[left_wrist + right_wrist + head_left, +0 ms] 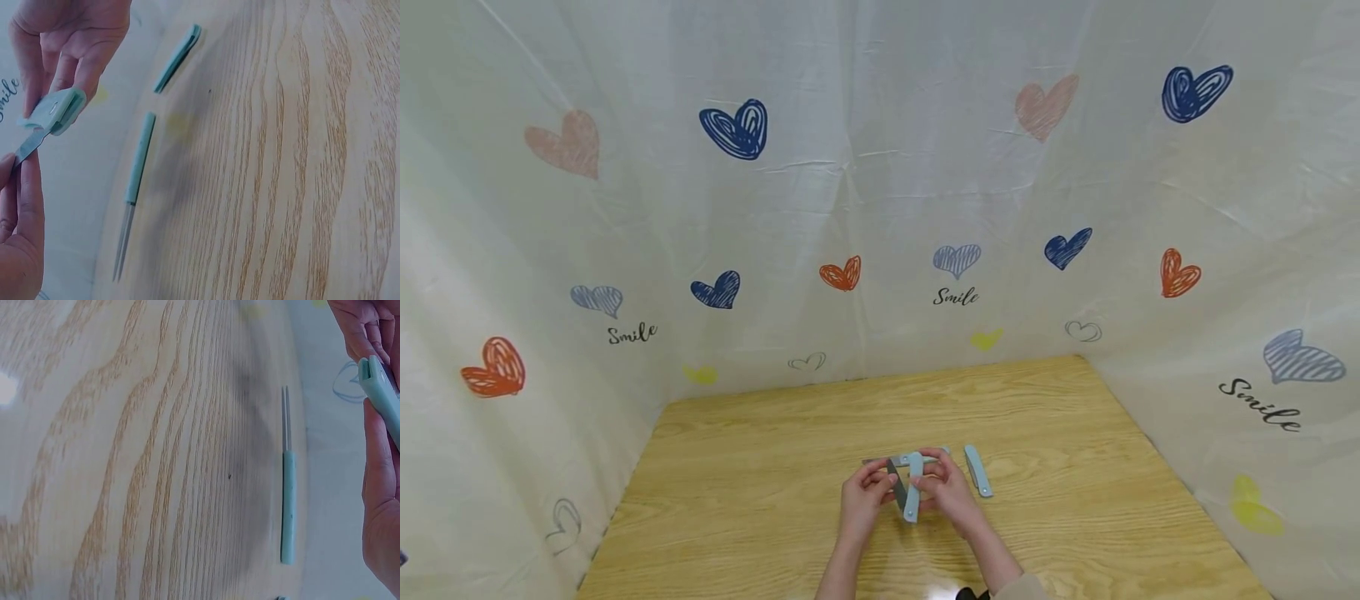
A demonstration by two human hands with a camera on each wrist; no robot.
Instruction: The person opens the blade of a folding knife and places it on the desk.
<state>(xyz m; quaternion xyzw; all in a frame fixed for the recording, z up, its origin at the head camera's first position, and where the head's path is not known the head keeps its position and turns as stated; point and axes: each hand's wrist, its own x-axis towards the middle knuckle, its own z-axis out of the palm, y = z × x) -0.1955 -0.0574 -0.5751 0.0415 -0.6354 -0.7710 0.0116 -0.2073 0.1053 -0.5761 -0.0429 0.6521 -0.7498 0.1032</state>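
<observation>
In the head view a folding knife [914, 483] with a light blue handle is partly unfolded, its pivot end pointing toward me. My left hand [862, 502] pinches the grey blade [897, 485] between thumb and fingers. On the other side my right hand [953, 498] grips the handle, seen also in the left wrist view as a slotted handle [62, 111]. Behind the hands lies an unfolded utensil with a light blue handle [141, 156] and two thin metal prongs [285, 415]. To the right, a folded light blue piece [977, 472] lies on the table.
The wood-grain table [737, 500] stretches out on both sides of the hands. A white curtain [865, 183] printed with hearts and "Smile" surrounds its back and sides. A small black object [972, 593] shows at the bottom edge near the right sleeve [1021, 588].
</observation>
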